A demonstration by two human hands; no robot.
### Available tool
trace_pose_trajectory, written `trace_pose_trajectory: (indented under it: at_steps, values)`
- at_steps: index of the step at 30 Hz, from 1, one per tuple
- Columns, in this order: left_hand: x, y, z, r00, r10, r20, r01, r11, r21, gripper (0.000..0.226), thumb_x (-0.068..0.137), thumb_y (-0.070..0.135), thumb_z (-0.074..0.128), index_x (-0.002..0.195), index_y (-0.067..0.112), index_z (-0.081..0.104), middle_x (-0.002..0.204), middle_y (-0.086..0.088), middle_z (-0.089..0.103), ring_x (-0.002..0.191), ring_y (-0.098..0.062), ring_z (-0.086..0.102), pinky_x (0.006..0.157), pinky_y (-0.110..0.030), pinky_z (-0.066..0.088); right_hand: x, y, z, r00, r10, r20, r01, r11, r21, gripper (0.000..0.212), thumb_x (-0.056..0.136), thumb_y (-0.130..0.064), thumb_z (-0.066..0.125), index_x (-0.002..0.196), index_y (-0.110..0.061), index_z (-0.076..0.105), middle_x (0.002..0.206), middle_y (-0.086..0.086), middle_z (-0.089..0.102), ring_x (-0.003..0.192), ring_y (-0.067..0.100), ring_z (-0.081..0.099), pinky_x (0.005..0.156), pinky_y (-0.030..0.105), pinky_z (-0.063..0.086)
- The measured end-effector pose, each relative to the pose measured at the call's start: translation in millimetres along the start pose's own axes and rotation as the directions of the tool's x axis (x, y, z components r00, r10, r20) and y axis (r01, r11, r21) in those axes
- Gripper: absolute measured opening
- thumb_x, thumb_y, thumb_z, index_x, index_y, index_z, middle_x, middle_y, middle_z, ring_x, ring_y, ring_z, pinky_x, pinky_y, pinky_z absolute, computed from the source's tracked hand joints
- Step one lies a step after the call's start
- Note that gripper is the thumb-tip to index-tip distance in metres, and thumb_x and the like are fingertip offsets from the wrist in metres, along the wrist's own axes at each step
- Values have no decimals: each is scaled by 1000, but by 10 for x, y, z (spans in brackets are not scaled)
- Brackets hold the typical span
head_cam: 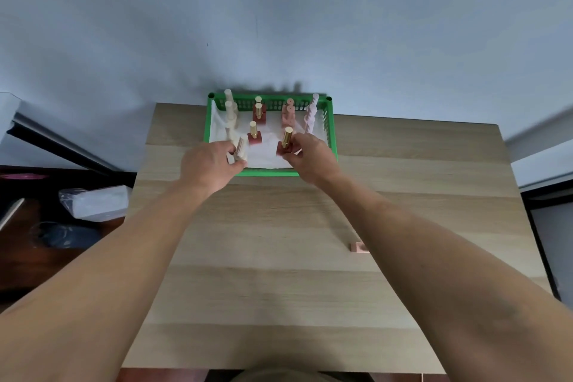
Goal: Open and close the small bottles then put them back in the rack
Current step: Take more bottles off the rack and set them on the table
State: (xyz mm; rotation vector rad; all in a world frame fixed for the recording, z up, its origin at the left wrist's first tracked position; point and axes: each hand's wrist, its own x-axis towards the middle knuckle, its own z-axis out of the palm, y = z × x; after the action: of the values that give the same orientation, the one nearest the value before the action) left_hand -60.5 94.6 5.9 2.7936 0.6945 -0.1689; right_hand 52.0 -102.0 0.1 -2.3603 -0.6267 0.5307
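pink block [359, 247]: partly hidden behind the right forearm
rack [329, 121]: near rim partly covered by both hands

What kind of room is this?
Probably a home or a small workroom: a plain wooden table against a bare wall, a green basket of small bottles, and clutter on the floor beside it.

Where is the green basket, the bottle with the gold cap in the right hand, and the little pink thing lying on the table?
green basket [329, 127], head view, right wall
gold-capped bottle [287, 134], head view, cap
pink thing [357, 247], head view, middle
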Motion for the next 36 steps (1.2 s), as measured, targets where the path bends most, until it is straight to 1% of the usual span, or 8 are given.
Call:
trace_pose_trajectory:
  at_steps: [10, 14, 19, 23, 27, 30, 34, 36]
  values:
    - [-444, 210, -100, 999, -23, -49, 17, 995, -102, 34, 87, 58, 61, 102, 28, 68, 77, 4, 68, 73, -23, 64, 69, -36, 55, -295, 82, -313, 998, -44, -43, 43, 999, -29, 10, 88, -26, 68, 98, -23, 66, 102, -2, 71, 92, 18, 67, 77, 31, 51]
    - [-631, 278, -49, 999, -23, -38, 18, 993, -118, 33, 87, 60, 60, 99, 29, 66, 73, 5, 64, 67, -20, 62, 63, -32, 50, -457, 124, -400, 997, -72, -30, 72, 997, -1, 12, 89, -26, 67, 90, -33, 58, 99, -2, 71, 90, 19, 67, 80, 35, 54]
    - [-867, 337, 106, 999, -26, -33, 20, 985, -171, 31, 85, 56, 64, 100, 29, 68, 72, 7, 62, 65, -17, 60, 58, -29, 47, -639, 238, -418, 995, -92, -28, 92, 996, 8, 12, 90, -25, 66, 89, -30, 55, 91, -6, 67, 84, 18, 64, 76, 33, 50]
    - [-1057, 346, 251, 998, -61, 5, 61, 978, -200, 29, 85, 54, 66, 101, 30, 67, 70, 8, 60, 66, -16, 60, 59, -30, 48, -802, 376, -335, 996, -91, 15, 91, 996, 16, 13, 93, -26, 65, 100, -16, 62, 99, -1, 70, 89, 20, 66, 82, 39, 56]
    - [-1231, 328, 419, 993, -112, 37, 116, 983, -144, 31, 85, 57, 62, 103, 33, 67, 74, 8, 63, 70, -18, 62, 65, -32, 50, -1008, 493, -196, 994, -96, 53, 93, 994, 57, 13, 93, -23, 66, 105, -20, 67, 104, -3, 73, 90, 14, 69, 86, 35, 56]
    - [-1350, 291, 559, 988, -131, 78, 140, 982, -130, 33, 86, 58, 59, 106, 32, 65, 77, 8, 64, 74, -19, 61, 64, -31, 45, -1177, 582, -42, 994, -80, 74, 77, 996, 49, 13, 90, -19, 67, 102, -22, 66, 98, -7, 72, 89, 15, 69, 79, 29, 54]
    - [-1506, 227, 742, 981, -156, 116, 173, 973, -155, 30, 87, 57, 57, 104, 34, 64, 76, 9, 61, 74, -17, 60, 59, -28, 40, -1364, 725, 213, 991, 4, 133, -3, 1000, -10, 14, 88, -23, 67, 100, -17, 65, 99, -1, 72, 91, 23, 67, 80, 39, 55]
    - [-1566, 202, 817, 979, -164, 121, 183, 968, -170, 24, 88, 57, 57, 95, 35, 63, 73, 10, 58, 72, -16, 58, 55, -27, 35, -1431, 784, 329, 987, 18, 157, -9, 998, -62, 16, 89, -26, 65, 102, -17, 64, 100, 1, 70, 91, 23, 66, 77, 37, 53]
